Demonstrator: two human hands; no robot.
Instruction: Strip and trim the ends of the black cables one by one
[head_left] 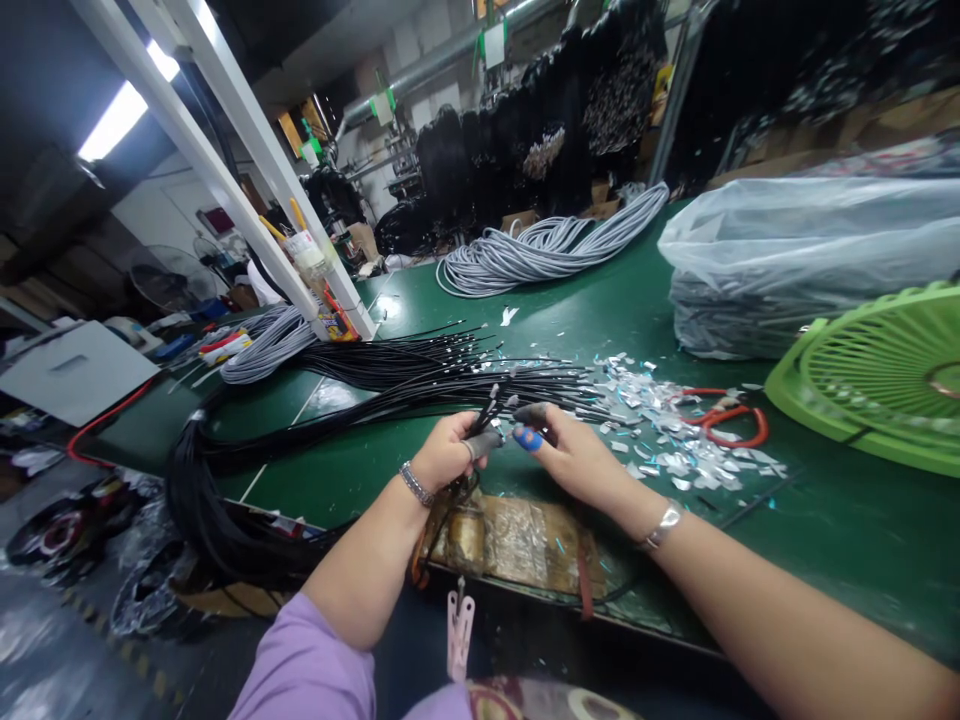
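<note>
My left hand is closed around a few black cables, whose tips stick up past the fingers. Just to its right, my right hand has thumb and fingertips curled in close to the cable ends. Its thumb wears a blue covering and a fingertip a dark one. Whatever lies between those fingertips is too small to make out. Beyond both hands, a large bundle of black cables lies along the green table. Beneath them is a tape-wrapped brown block at the table edge.
White and blue scraps lie scattered at right around red-handled scissors. A green fan and a plastic bag stand farther right. Grey cable coils rest behind. A white post rises at left.
</note>
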